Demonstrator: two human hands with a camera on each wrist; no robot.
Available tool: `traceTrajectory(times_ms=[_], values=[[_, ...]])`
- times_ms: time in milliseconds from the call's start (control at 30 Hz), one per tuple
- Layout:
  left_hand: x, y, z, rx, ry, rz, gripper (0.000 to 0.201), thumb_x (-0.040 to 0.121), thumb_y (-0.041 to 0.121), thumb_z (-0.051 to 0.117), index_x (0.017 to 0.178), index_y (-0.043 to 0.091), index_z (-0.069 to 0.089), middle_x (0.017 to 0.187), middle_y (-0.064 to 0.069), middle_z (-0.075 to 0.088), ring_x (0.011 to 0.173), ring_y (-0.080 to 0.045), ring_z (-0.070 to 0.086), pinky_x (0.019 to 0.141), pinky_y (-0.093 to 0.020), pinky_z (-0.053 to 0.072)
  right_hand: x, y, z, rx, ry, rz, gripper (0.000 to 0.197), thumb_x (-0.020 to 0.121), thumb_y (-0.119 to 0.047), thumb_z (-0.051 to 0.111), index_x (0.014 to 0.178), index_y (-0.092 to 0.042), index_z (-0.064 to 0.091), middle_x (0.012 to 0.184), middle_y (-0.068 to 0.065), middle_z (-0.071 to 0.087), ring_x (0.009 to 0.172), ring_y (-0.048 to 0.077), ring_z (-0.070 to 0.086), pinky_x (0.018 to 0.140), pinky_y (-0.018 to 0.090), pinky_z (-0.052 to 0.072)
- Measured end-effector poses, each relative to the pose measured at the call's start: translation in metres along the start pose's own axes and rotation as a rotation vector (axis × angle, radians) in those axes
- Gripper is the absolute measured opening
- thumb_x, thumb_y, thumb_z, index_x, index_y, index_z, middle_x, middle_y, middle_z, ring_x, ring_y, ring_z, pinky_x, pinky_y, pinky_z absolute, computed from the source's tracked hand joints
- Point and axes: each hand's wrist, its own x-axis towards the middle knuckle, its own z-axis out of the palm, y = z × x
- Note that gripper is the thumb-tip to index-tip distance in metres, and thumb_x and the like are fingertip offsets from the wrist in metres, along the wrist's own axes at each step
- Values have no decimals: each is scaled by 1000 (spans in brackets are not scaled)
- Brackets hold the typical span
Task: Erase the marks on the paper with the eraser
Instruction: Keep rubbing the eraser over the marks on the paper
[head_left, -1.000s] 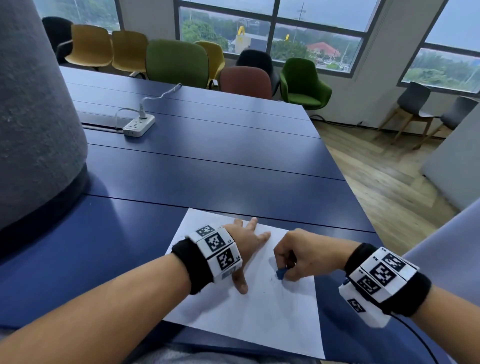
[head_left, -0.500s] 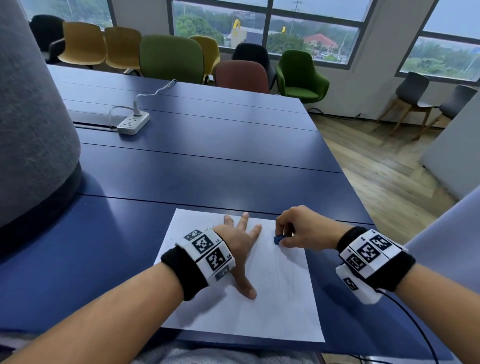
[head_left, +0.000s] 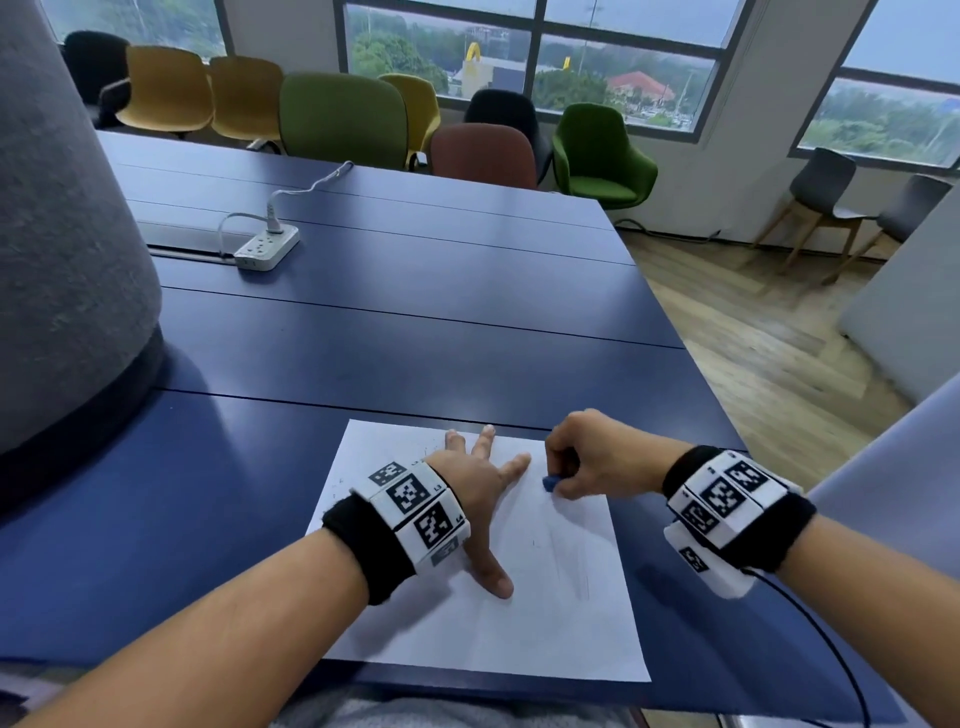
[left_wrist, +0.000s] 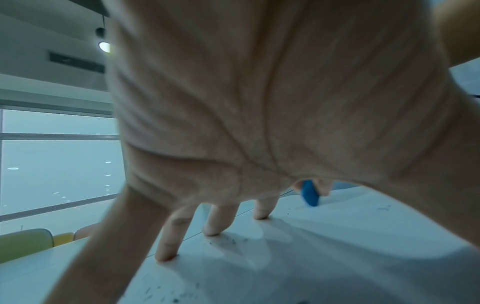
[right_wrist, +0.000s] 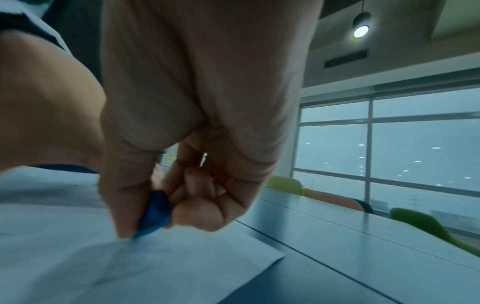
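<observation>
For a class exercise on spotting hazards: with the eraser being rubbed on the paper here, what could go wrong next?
1. The right hand works the eraser close to the paper's far right edge; a stroke outward could crease or tear it.
2. The left hand presses only with spread fingers, so the sheet could slip or buckle.
3. Crumbs lie near the left fingers and could smudge.

A white paper (head_left: 561, 613) lies flat on the blue table at the bottom middle of the head view, with faint gray marks (head_left: 571, 566) and dark crumbs on it, and a small blue eraser (head_left: 549, 483) stands tilted with its tip touching the paper near the top right corner.
</observation>
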Motion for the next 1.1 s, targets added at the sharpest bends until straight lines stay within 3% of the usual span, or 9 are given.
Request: traceTrajectory(times_ms=[133, 300, 433, 567, 733, 900, 1033, 1100], values=[[-1, 2, -3, -5, -18, -5, 142, 52, 68, 83, 153, 38, -13, 161, -10, -20, 147, -43, -7, 110, -55, 31, -13, -11, 5, 5, -234, -45, 12, 75, -20, 80, 76, -14, 69, 62, -10, 60, 50, 1, 50, 51, 11, 40], [0, 0, -1, -10, -16, -34, 142, 52, 72, 80, 153, 36, -14, 161, -11, -19, 147, -45, -6, 110, -56, 30, -10, -6, 5, 34, -84, 6, 14, 76, -19, 79, 73, -14, 67, 60, -9, 58, 49, 1, 50, 51, 14, 39], [0, 0, -1, -5, -16, -40, 143, 51, 73, 80, 153, 36, -14, 161, -12, -20, 146, -45, -6, 110, -56, 29, -20, -16, 10, 34, -321, -40, 11, 75, -19, 80, 78, -15, 70, 67, -10, 62, 53, 1, 51, 56, 15, 44], [1, 0, -1, -8, -14, -39, 143, 52, 72, 80, 153, 36, -14, 161, -12, -20, 146, -46, -6, 111, -56, 29, -13, -7, 5, 85, -142, 15, 13, 75, -21, 79, 77, -12, 70, 65, -9, 62, 51, 2, 50, 54, 16, 42], [1, 1, -2, -4, -25, -39, 144, 52, 71, 81, 153, 36, -15, 160, -12, -22, 146, -46, -7, 111, -57, 29, -25, -15, 12, 77, -396, -38, 14, 74, -20, 80, 72, -23, 66, 64, -10, 61, 56, 3, 52, 60, 21, 46], [0, 1, -2, 1, -30, -37, 142, 53, 71, 80, 153, 36, -15, 160, -11, -23, 146, -46, -7, 109, -56, 31, -12, -1, 6, 115, -102, 10, 11, 74, -18, 78, 73, -14, 67, 67, -7, 61, 54, 3, 49, 58, 21, 45], [0, 2, -2, 1, -33, -34, 143, 54, 70, 80, 153, 35, -16, 160, -13, -23, 145, -47, -9, 110, -58, 30, -22, -15, 15, 92, -369, -32, 17, 73, -21, 80, 70, -24, 64, 69, -8, 63, 59, 7, 54, 63, 29, 51], [0, 2, -1, 1, -34, -30, 143, 53, 71, 80, 153, 35, -16, 160, -13, -23, 145, -47, -8, 110, -58, 30, -17, -12, 11, 94, -330, -4, 14, 73, -24, 81, 75, -21, 68, 70, -7, 65, 61, 7, 55, 65, 33, 53]])
